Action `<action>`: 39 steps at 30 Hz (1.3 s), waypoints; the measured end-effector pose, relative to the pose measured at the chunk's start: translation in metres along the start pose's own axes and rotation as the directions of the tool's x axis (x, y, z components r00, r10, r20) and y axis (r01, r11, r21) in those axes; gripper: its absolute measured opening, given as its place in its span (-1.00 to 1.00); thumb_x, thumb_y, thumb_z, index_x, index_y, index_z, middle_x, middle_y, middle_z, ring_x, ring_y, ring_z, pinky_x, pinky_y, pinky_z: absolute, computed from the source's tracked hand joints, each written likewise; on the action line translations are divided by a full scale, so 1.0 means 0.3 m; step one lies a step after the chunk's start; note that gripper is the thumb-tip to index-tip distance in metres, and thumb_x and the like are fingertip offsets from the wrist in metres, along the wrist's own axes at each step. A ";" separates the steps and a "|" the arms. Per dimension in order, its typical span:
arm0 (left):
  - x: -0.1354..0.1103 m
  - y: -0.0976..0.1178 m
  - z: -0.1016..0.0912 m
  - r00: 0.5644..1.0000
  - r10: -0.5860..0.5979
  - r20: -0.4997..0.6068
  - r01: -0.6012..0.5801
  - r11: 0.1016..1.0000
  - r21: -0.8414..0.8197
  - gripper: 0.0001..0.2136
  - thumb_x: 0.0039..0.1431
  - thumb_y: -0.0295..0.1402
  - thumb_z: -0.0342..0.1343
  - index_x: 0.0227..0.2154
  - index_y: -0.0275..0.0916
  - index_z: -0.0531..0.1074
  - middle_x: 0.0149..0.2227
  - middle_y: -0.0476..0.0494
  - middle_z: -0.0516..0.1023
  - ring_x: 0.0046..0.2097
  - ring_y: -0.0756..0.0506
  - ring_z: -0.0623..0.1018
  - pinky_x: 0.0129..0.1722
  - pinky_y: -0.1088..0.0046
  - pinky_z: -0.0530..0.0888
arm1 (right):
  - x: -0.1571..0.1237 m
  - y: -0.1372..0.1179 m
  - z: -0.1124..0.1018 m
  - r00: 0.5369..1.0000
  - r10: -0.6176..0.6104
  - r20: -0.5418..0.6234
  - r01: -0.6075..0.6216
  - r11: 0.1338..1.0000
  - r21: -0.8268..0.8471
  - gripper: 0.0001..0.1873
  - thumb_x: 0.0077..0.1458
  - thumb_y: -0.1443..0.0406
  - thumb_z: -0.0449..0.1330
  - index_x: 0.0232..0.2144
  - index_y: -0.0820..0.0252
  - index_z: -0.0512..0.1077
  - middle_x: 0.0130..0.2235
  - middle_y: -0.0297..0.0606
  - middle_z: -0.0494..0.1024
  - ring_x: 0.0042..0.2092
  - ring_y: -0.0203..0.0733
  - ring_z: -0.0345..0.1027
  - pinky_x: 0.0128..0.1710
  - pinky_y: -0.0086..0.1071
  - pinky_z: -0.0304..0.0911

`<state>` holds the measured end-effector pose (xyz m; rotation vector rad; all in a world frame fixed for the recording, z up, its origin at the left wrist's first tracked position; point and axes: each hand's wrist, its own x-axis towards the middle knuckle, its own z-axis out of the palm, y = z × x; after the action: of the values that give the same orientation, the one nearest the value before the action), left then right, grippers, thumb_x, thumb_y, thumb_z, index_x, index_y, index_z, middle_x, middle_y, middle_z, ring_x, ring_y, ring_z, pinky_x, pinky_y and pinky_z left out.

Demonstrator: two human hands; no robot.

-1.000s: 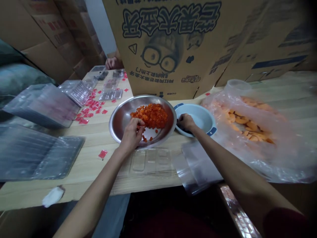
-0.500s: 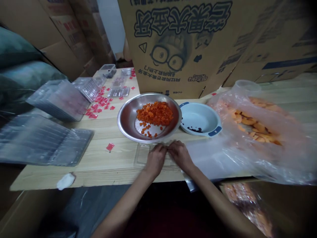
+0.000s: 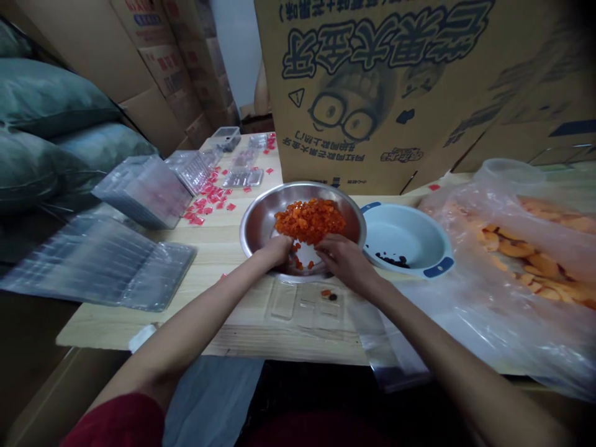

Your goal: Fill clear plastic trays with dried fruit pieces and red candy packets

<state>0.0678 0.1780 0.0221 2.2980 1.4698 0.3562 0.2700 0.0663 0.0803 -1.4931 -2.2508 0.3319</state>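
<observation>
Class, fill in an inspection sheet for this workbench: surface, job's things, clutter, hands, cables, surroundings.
Surface: pale wooden table.
Job's things: steel bowl of orange pieces; clear tray in front of it, holding one orange bit and one dark bit.
Clutter: red squares, tray stacks, blue-rimmed bowl, bag of orange slices.
Hands: left hand and right hand both in the steel bowl; grip unclear.
Cables: nothing seen.
Surroundings: cardboard boxes, grey sacks.
</observation>
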 end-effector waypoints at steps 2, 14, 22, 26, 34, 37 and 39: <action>0.013 -0.003 0.030 0.993 -0.013 0.119 0.004 0.997 0.071 -0.81 0.32 -0.26 0.25 -0.15 -0.28 0.56 -0.15 -0.17 0.62 -0.15 -0.10 0.62 -0.10 0.28 0.59 | 0.138 0.005 0.053 0.980 0.036 0.198 -0.021 0.997 -0.079 -0.76 0.30 0.47 0.13 -0.15 0.26 0.60 -0.08 -0.10 0.62 -0.02 -0.10 0.47 -0.02 -0.34 0.29; -0.035 0.036 -0.104 0.984 -0.173 0.052 0.156 0.959 0.238 -0.82 0.14 -0.47 0.25 -0.17 -0.30 0.60 -0.15 -0.38 0.67 -0.05 -0.31 0.66 -0.05 0.25 0.55 | 0.350 0.034 0.251 0.935 0.139 0.326 -0.095 0.985 -0.146 -0.82 -0.05 0.53 0.29 -0.34 0.30 0.58 -0.25 -0.08 0.65 -0.22 -0.08 0.49 -0.23 -0.39 0.28; -0.464 0.224 0.029 0.824 0.544 -0.157 -0.562 0.820 -0.108 -0.87 0.34 -0.51 0.04 -0.19 -0.23 0.48 -0.20 -0.14 0.60 -0.15 -0.09 0.59 -0.13 0.38 0.53 | -0.045 0.012 -0.083 0.959 0.182 -0.220 -0.126 0.961 0.246 -0.94 0.09 0.35 0.26 -0.33 0.19 0.43 -0.30 -0.30 0.54 -0.30 -0.22 0.40 -0.27 -0.39 0.33; -0.479 0.265 0.202 0.779 0.627 0.030 -0.627 0.777 0.053 -0.84 0.37 -0.56 0.01 -0.22 -0.27 0.49 -0.12 -0.22 0.61 -0.04 -0.17 0.59 -0.01 0.28 0.54 | -0.353 -0.012 -0.067 0.911 0.317 -0.262 -0.180 0.880 0.440 -0.94 0.08 0.30 0.26 -0.35 0.15 0.45 -0.32 -0.32 0.52 -0.32 -0.22 0.42 -0.30 -0.35 0.38; -0.564 0.234 0.210 0.786 0.574 -0.230 -0.602 0.795 -0.073 -0.73 0.43 -0.50 -0.02 0.05 -0.20 0.50 0.01 -0.22 0.65 0.05 -0.16 0.59 0.05 0.23 0.56 | -0.516 -0.095 0.196 0.971 0.137 -0.198 -0.068 0.945 0.321 -0.85 0.20 0.45 0.15 -0.27 0.14 0.47 -0.15 -0.16 0.54 -0.08 -0.08 0.49 -0.07 -0.20 0.45; -0.586 0.187 0.077 0.812 0.441 -0.383 -0.495 0.867 -0.053 -0.75 0.44 -0.43 0.00 0.04 -0.18 0.52 -0.10 -0.19 0.68 -0.06 -0.16 0.62 -0.03 0.25 0.56 | -0.520 -0.092 0.251 0.984 0.021 -0.175 0.007 0.988 0.155 -0.79 0.26 0.47 0.12 -0.24 0.16 0.52 -0.09 -0.09 0.58 -0.01 0.02 0.50 -0.03 -0.11 0.46; -0.549 0.116 -0.039 0.813 0.276 -0.512 -0.348 0.936 -0.049 -0.76 0.45 -0.37 -0.01 0.02 -0.18 0.53 -0.11 -0.19 0.68 -0.09 -0.14 0.62 -0.03 0.27 0.54 | -0.525 -0.078 0.265 0.990 -0.057 -0.127 0.066 0.996 0.066 -0.77 0.31 0.46 0.11 -0.19 0.16 0.56 -0.09 -0.09 0.61 0.00 0.05 0.49 -0.06 -0.08 0.45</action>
<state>0.0223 0.0176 0.0475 2.4375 1.2042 1.1933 0.2670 -0.0852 -0.0133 -1.3666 -2.1594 0.2874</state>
